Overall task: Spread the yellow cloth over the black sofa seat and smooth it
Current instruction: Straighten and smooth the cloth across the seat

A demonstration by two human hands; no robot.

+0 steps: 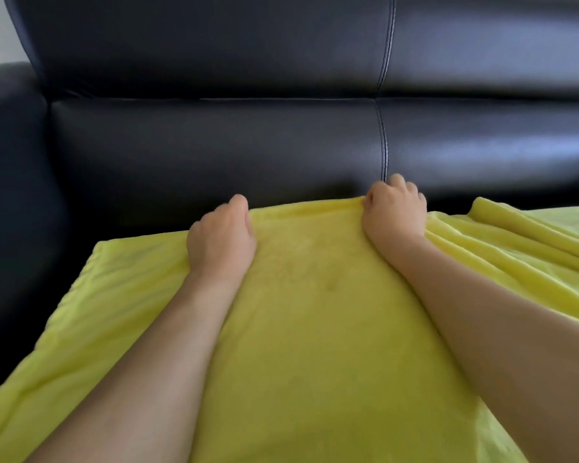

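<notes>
The yellow cloth [315, 329] lies over the black sofa seat [154, 208], covering most of the lower view. Its far edge runs close to the backrest. My left hand [219, 237] grips that far edge with curled fingers, left of centre. My right hand [395, 207] grips the same edge further right, near the backrest seam. The stretch between my hands is fairly flat. To the right of my right arm the cloth is bunched in long folds [515, 235]. A strip of bare black seat shows beyond and left of the cloth.
The sofa's black leather backrest [248, 135] rises just behind the cloth's edge, with a stitched seam [383, 142] down it. A black armrest [10, 162] stands at the left. A pale wall shows at the top left corner.
</notes>
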